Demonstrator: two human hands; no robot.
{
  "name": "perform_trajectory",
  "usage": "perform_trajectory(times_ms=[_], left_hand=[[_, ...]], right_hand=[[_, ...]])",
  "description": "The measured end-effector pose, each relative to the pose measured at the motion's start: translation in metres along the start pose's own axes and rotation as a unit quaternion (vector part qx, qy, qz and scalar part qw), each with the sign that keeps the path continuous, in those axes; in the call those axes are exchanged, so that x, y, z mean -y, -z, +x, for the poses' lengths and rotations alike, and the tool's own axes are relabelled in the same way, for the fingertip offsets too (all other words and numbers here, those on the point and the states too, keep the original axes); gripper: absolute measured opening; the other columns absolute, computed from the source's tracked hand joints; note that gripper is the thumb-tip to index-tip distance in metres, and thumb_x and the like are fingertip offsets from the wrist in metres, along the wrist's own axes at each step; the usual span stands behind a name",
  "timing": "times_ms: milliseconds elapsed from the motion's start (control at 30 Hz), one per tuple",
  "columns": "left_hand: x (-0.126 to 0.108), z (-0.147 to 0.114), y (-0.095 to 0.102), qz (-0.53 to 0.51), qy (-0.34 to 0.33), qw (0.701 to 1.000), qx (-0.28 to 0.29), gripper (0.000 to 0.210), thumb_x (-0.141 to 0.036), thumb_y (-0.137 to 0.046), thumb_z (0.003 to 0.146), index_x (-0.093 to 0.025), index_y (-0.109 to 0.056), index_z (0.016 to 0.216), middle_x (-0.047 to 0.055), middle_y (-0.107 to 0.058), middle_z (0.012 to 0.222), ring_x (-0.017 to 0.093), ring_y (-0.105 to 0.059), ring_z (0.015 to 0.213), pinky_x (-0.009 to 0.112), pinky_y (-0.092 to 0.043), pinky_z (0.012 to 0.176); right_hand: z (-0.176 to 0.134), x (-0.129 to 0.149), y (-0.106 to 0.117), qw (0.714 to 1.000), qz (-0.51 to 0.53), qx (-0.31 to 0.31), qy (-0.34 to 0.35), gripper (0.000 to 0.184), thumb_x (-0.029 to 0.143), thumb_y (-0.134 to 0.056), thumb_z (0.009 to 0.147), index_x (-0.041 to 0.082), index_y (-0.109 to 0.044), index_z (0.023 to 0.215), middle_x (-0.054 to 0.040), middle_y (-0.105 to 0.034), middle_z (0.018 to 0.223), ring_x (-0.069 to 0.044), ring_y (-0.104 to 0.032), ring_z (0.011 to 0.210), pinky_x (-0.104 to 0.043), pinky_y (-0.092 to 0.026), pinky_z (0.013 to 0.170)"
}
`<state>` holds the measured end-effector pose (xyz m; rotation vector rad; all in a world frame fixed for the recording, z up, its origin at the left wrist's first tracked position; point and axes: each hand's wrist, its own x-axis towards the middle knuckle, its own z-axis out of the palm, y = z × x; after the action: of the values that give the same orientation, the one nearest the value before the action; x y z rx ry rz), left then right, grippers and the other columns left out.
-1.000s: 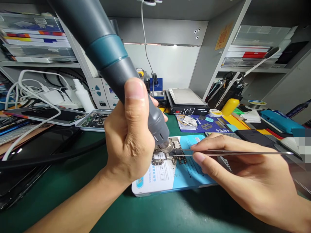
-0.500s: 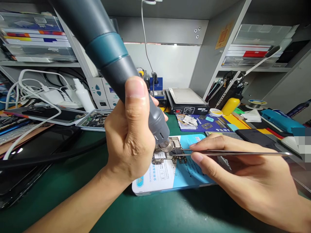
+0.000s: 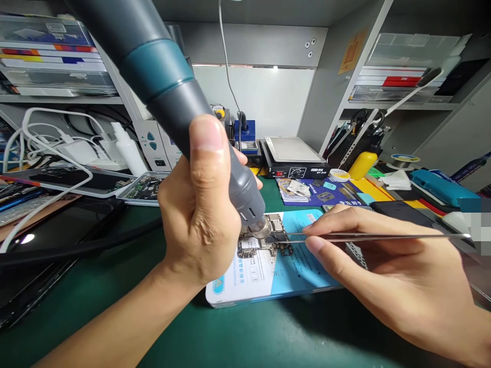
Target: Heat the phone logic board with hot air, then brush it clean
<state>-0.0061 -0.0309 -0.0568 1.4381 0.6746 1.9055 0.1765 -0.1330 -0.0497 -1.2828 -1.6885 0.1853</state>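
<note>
The left hand (image 3: 199,214) is wrapped tight round the grey barrel of a hot-air gun (image 3: 169,97), thumb pressed flat up its near side, fingers curled behind. The gun slants down from the upper left, and its metal nozzle (image 3: 261,230) hangs just over the top of the circuit board (image 3: 264,237); whether it touches cannot be told. The right hand (image 3: 387,276) pinches a pair of tweezers (image 3: 368,236) between thumb and forefinger, the other fingers folded loosely under. The tweezers lie nearly level, and their tip reaches the board just right of the nozzle; what they have hold of there is too small to tell.

The board lies on a blue-and-white packet (image 3: 268,271), which rests flat on the green mat (image 3: 115,306). Behind the board, at the back of the bench, stands a black hot plate (image 3: 293,158) with a grey top, and left of it a blue holder (image 3: 245,135) with a cable rising from it. Right of the board lies a purple mat (image 3: 322,189) strewn with small parts, then a yellow bottle (image 3: 362,164) and a black mesh pot (image 3: 353,145) of tools. Left of the board, well apart, a tray (image 3: 143,186) holds another board, beside a white bottle (image 3: 128,151) and a tangle of white cables (image 3: 49,148). Shelves (image 3: 49,56) above the board on both sides carry flat boxes.
</note>
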Motion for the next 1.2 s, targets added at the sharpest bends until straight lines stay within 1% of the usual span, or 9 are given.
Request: perform_trajectory(times_ms=[200,533,767,900,967,1033,1067,1133,1200], left_hand=[[0.004,-0.004,0.001,0.02,-0.041,0.999,0.007,0.061,-0.08,-0.061,0.115,-0.029,-0.083,0.09,0.002,-0.078,0.074,0.022,-0.083,0.071,0.029,-0.069,0.058],[0.006,-0.004,0.002,0.009,-0.039,0.999,0.007,0.059,-0.082,-0.064,0.113,-0.03,-0.084,0.091,0.002,-0.078,0.074,0.023,-0.083,0.072,0.032,-0.067,0.054],[0.002,-0.001,0.0,0.014,-0.034,0.999,0.002,0.056,-0.071,-0.063,0.117,-0.03,-0.084,0.085,0.002,-0.077,0.07,0.023,-0.081,0.067,0.032,-0.067,0.053],[0.005,-0.002,0.0,0.021,-0.064,0.998,0.003,0.061,-0.076,-0.062,0.116,-0.027,-0.084,0.09,0.001,-0.077,0.072,0.022,-0.082,0.067,0.029,-0.066,0.053],[0.005,-0.004,0.0,0.04,-0.078,0.996,-0.003,0.064,-0.075,-0.056,0.119,-0.025,-0.083,0.09,0.0,-0.078,0.072,0.02,-0.083,0.068,0.027,-0.067,0.055],[0.004,-0.005,-0.001,0.054,-0.072,0.996,-0.01,0.067,-0.07,-0.049,0.124,-0.023,-0.082,0.088,0.0,-0.078,0.071,0.019,-0.085,0.07,0.025,-0.066,0.055],[0.002,-0.005,-0.002,0.057,-0.065,0.996,-0.014,0.069,-0.068,-0.045,0.125,-0.023,-0.081,0.087,-0.001,-0.078,0.071,0.019,-0.085,0.07,0.024,-0.065,0.054],[-0.001,-0.005,-0.003,0.053,-0.046,0.997,-0.019,0.07,-0.065,-0.043,0.127,-0.022,-0.079,0.085,-0.001,-0.077,0.069,0.018,-0.085,0.068,0.023,-0.066,0.054],[-0.004,-0.004,-0.005,0.046,-0.033,0.998,-0.021,0.068,-0.062,-0.045,0.126,-0.022,-0.078,0.082,-0.001,-0.077,0.068,0.017,-0.084,0.066,0.023,-0.066,0.055]], right_hand=[[0.0,0.0,0.001,1.0,-0.009,-0.007,0.0,0.021,0.014,-0.08,0.095,0.03,-0.081,0.081,-0.0004,-0.087,0.075,-0.021,-0.078,0.06,-0.031,-0.062,0.056],[0.001,0.004,-0.001,1.0,0.003,-0.021,-0.016,0.021,0.015,-0.077,0.092,0.028,-0.082,0.077,0.0004,-0.086,0.073,-0.016,-0.077,0.059,-0.025,-0.061,0.055],[0.005,0.005,-0.002,0.999,0.015,-0.031,-0.03,0.019,0.015,-0.08,0.09,0.028,-0.085,0.077,0.0001,-0.086,0.072,-0.015,-0.076,0.058,-0.022,-0.061,0.055],[0.009,0.005,0.0,0.996,0.026,-0.028,-0.077,0.015,0.019,-0.084,0.087,0.027,-0.089,0.076,-0.0007,-0.081,0.064,-0.015,-0.07,0.05,-0.023,-0.049,0.043],[0.012,0.004,0.002,0.995,0.035,-0.014,-0.095,0.02,0.021,-0.085,0.086,0.026,-0.086,0.067,-0.0029,-0.08,0.064,-0.016,-0.071,0.05,-0.024,-0.049,0.043],[0.015,0.003,0.005,0.993,0.046,0.0,-0.112,0.027,0.024,-0.086,0.087,0.026,-0.083,0.06,-0.0061,-0.082,0.067,-0.017,-0.069,0.047,-0.025,-0.048,0.041],[0.017,0.002,0.007,0.99,0.057,0.008,-0.127,0.027,0.027,-0.087,0.087,0.025,-0.084,0.061,-0.0066,-0.082,0.066,-0.016,-0.065,0.043,-0.025,-0.045,0.039],[0.019,0.0,0.01,0.981,0.093,0.029,-0.168,0.016,0.033,-0.092,0.088,0.025,-0.09,0.074,-0.0046,-0.077,0.057,-0.015,-0.054,0.037,-0.025,-0.039,0.034],[0.02,-0.003,0.013,0.967,0.134,0.05,-0.209,0.012,0.037,-0.097,0.086,0.026,-0.091,0.086,-0.002,-0.072,0.05,-0.015,-0.05,0.037,-0.024,-0.037,0.034]])
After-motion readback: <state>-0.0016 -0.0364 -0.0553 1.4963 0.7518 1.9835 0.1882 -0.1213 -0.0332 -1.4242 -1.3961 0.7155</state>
